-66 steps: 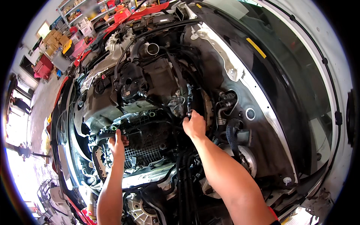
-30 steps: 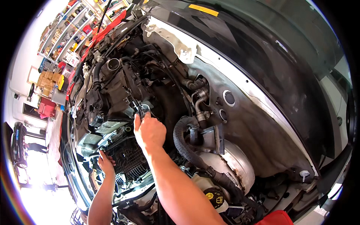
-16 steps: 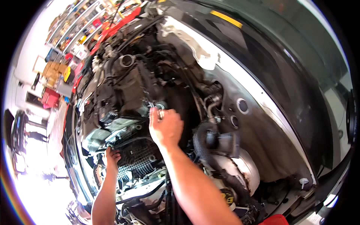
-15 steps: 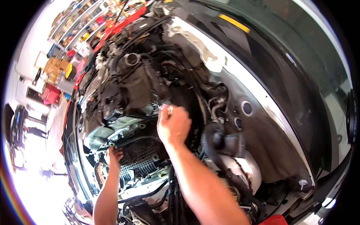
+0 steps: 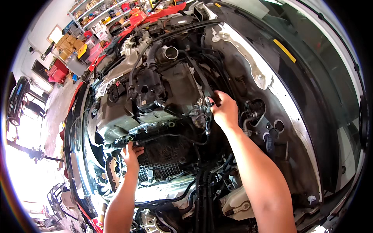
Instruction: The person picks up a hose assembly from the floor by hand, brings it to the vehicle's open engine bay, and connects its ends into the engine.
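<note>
My left hand [image 5: 131,154] is closed on a black hose [image 5: 120,146] at the lower front of the engine, beside a dark, gridded plastic part [image 5: 161,159]. My right hand [image 5: 224,112] is higher up, at the engine cover's [image 5: 176,85] right edge, with its fingers curled on a black hose with a fitting [image 5: 208,118]. Part of what the right fingers grip is hidden behind them. A thin black line [image 5: 175,136] runs across the engine between the two hands.
The car's white-edged inner fender [image 5: 287,108] and dark outer panel run along the right. Red covers [image 5: 171,9] lie on the far edge. Behind are shelves [image 5: 93,11], boxes [image 5: 66,40], a red cabinet [image 5: 58,72], another car [image 5: 15,97] and a person [image 5: 33,106] at the left.
My right hand has shifted farther up along the hose at the engine cover's edge. My left hand stays at the front hose. The view has swung back, showing more of the engine's left side.
</note>
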`<action>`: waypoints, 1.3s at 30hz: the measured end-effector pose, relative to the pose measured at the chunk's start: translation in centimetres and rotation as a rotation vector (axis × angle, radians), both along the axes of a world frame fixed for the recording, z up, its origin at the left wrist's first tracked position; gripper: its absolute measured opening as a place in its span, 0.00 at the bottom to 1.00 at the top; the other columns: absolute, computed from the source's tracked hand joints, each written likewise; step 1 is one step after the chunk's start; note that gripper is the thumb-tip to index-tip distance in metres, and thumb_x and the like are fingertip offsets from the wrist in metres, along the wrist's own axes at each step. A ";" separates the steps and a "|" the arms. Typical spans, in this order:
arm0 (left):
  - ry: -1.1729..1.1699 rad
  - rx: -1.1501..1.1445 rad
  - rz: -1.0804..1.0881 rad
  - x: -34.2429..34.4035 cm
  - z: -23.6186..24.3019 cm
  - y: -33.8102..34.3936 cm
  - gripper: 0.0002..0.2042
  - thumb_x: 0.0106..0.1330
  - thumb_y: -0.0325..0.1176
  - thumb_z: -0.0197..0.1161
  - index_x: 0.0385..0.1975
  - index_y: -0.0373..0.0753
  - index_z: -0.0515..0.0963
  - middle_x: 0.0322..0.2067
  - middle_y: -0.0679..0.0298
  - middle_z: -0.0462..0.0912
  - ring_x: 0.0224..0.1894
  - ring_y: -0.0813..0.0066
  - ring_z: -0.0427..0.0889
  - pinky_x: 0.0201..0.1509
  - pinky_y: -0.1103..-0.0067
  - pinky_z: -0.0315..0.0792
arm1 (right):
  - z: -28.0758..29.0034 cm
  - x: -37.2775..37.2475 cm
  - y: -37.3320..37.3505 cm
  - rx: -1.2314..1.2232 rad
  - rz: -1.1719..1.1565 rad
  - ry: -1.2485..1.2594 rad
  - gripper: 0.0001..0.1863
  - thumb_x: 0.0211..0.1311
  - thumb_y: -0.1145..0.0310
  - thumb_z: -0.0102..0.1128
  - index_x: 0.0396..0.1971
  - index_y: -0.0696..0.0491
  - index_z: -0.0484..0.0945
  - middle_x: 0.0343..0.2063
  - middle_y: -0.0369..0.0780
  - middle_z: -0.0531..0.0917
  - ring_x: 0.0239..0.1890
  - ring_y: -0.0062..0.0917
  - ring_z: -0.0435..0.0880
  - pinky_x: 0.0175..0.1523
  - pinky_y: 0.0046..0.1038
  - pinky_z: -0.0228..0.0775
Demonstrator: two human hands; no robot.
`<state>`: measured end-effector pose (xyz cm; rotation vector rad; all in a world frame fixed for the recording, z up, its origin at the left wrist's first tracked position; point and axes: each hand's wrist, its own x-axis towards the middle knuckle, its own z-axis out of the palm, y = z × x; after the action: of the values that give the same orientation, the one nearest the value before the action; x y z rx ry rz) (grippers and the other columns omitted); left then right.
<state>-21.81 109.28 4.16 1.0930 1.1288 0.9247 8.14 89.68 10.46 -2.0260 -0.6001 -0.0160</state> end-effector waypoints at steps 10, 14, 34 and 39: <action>0.082 0.044 -0.037 -0.9 -1.1 0.7 0.14 0.62 0.38 0.57 0.33 0.33 0.66 0.27 0.57 0.72 0.21 0.64 0.80 0.23 0.76 0.78 | -1.3 0.4 -0.2 0.244 -0.088 0.242 0.17 0.55 0.63 0.57 0.41 0.58 0.76 0.34 0.50 0.82 0.39 0.43 0.81 0.47 0.36 0.71; 0.104 0.047 -0.039 -1.2 -1.1 1.1 0.12 0.61 0.38 0.58 0.31 0.34 0.68 0.22 0.57 0.75 0.20 0.67 0.80 0.21 0.79 0.77 | -1.0 0.5 -0.2 0.311 -0.112 0.480 0.16 0.54 0.63 0.59 0.40 0.55 0.77 0.37 0.46 0.82 0.43 0.41 0.80 0.50 0.35 0.69; 0.139 0.050 -0.093 -0.6 -0.4 0.5 0.16 0.63 0.42 0.57 0.33 0.32 0.67 0.26 0.50 0.79 0.20 0.68 0.80 0.21 0.81 0.76 | -1.7 1.0 -0.2 0.281 0.022 0.529 0.18 0.48 0.62 0.68 0.39 0.53 0.80 0.34 0.44 0.83 0.38 0.35 0.82 0.44 0.30 0.71; 0.145 0.067 -0.099 -0.7 -0.1 0.4 0.16 0.64 0.42 0.56 0.34 0.32 0.67 0.26 0.50 0.79 0.20 0.68 0.80 0.20 0.81 0.75 | -2.5 0.6 0.1 0.164 0.104 0.123 0.18 0.47 0.67 0.67 0.41 0.50 0.77 0.36 0.45 0.78 0.39 0.41 0.79 0.44 0.36 0.71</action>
<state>-22.51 109.65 4.01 1.2755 1.1575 0.8207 8.74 89.74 7.98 -1.8209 -0.6050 0.1170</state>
